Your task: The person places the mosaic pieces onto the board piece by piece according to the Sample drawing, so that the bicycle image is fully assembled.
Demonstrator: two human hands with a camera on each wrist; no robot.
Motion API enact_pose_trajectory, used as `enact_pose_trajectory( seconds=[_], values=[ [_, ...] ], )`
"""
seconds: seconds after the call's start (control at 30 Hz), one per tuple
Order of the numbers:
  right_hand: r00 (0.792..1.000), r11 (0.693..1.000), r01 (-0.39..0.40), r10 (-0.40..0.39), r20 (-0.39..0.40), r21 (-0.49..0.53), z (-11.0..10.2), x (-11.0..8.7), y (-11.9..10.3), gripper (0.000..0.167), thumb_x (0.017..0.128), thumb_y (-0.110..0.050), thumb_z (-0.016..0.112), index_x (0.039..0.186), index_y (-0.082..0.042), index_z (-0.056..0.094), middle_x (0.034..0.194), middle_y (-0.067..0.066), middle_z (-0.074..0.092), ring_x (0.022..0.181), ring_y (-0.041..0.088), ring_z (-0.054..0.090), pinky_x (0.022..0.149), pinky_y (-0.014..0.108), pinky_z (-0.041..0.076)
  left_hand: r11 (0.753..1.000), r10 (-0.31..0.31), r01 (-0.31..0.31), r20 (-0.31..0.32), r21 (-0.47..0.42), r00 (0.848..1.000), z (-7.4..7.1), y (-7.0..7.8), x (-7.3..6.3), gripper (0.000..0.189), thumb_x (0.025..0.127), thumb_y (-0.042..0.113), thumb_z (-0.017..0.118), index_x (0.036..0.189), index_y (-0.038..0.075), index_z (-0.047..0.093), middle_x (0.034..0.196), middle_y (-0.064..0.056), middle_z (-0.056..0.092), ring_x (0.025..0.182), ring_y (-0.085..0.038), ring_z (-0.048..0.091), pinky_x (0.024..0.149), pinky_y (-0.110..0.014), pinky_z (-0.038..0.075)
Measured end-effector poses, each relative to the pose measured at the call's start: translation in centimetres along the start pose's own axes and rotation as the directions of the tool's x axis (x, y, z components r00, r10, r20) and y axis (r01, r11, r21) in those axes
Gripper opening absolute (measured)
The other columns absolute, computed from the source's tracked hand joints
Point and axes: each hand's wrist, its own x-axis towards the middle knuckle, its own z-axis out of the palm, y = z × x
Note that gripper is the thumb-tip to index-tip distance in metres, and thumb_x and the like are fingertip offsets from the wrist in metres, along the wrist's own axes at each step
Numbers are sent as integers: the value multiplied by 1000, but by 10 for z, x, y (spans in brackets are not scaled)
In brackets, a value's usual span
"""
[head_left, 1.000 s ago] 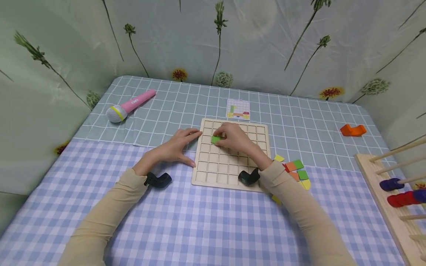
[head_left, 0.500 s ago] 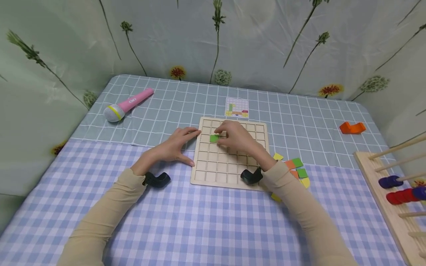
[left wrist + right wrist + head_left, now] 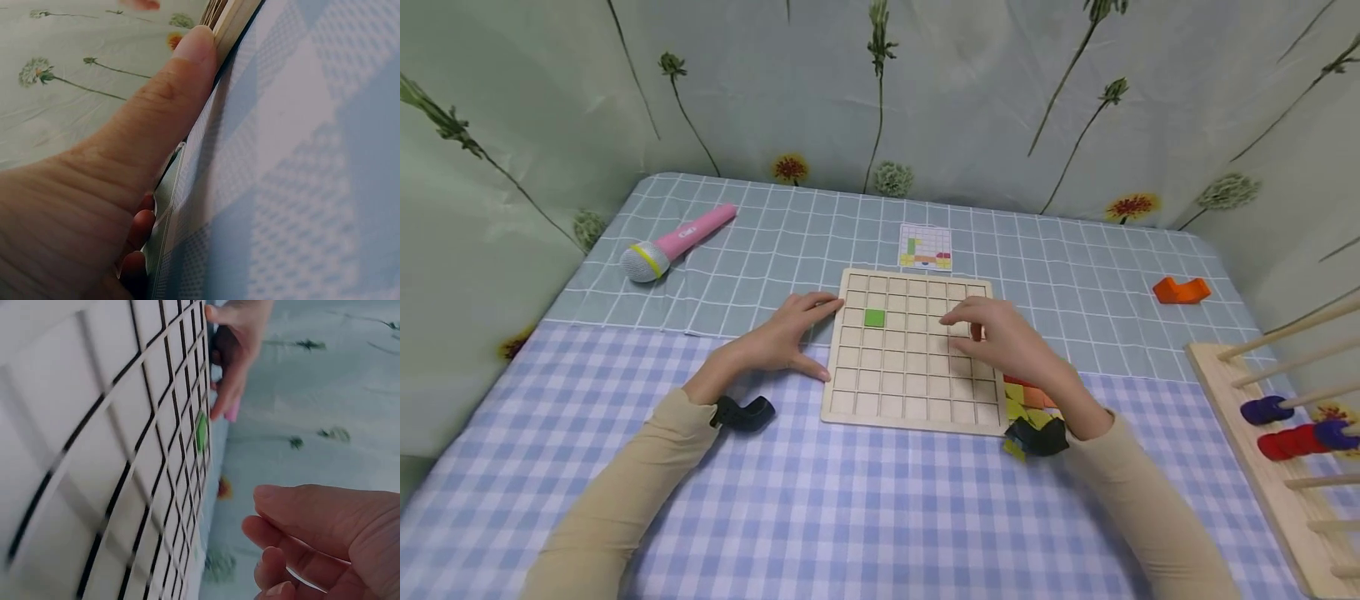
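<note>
A wooden grid board (image 3: 895,375) lies on the cloth in front of the person. One green square tile (image 3: 874,318) sits in a cell at its upper left. The left hand (image 3: 786,333) touches the board's left edge with thumb and fingertips, the fingers spread; in the left wrist view the thumb (image 3: 150,119) presses the board's side. Above the right part of the board hovers the right hand (image 3: 1000,337), holding nothing, its fingers loosely bent. Several yellow, orange and red tiles (image 3: 1036,398) lie right of the board, partly hidden by the right hand and its black wrist camera.
Behind the board lies a pattern card (image 3: 925,247). A pink toy microphone (image 3: 677,243) rests at the back left, an orange curved block (image 3: 1182,291) at the right. The wooden bead rack (image 3: 1247,450) stands along the right edge. A floral curtain (image 3: 970,100) hangs behind the table.
The right hand has let go of the green tile, now in its cell, and moved right across the board. The left hand stays at the board's left edge.
</note>
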Motion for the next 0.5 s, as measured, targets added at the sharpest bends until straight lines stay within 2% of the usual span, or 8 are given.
enact_pose_trajectory(
  seconds=[0.27, 0.5],
  values=[
    [989, 994, -106, 103, -103, -26, -17, -51, 35, 27, 82, -5, 68, 109, -5, 69, 103, 12, 68, 69, 14, 47, 59, 21, 42, 1000, 3, -3, 6, -15, 1000, 0, -1, -2, 106, 63, 34, 86, 146, 1, 29, 149, -21, 28, 131, -38, 26, 105, -54, 26],
    [982, 989, -130, 119, -145, -67, -28, -75, 59, 27, 81, -4, 69, 108, -5, 69, 102, 13, 69, 69, 9, 46, 60, 19, 42, 1000, -1, 1, -1, -18, 1000, 2, -1, -3, 106, 62, 34, 86, 146, 2, 30, 150, -19, 28, 132, -37, 25, 105, -53, 26]
  ],
)
